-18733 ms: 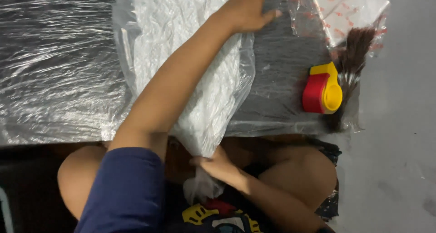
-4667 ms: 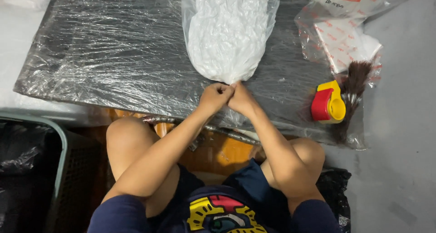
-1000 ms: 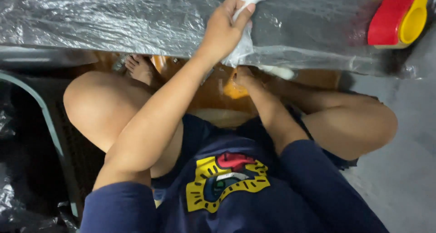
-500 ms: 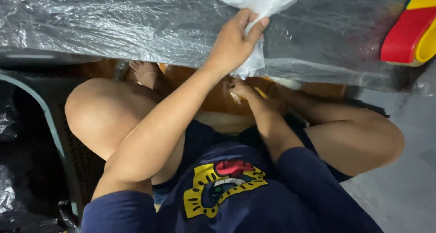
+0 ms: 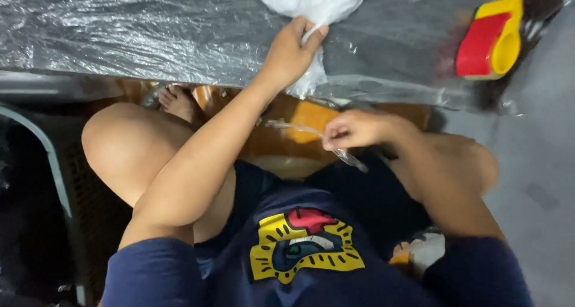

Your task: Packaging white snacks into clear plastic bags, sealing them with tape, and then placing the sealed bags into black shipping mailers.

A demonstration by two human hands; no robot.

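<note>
Left hand (image 5: 291, 56) is what I see first, reaching up to the desk (image 5: 120, 37) edge with its fingers closed around the gathered neck of the white plastic bag (image 5: 311, 1). That bag lies on the desk, which is wrapped in crinkled clear film, and its twisted tail hangs over the near edge just below my grip. Further right, my right hand (image 5: 353, 129) sits lower, above my lap, pinched shut on a thin clear plastic strip (image 5: 311, 140) that trails out to either side of the fingers. At the far right of the desk lies a red and yellow tape dispenser (image 5: 494, 37), well apart from both hands.
</note>
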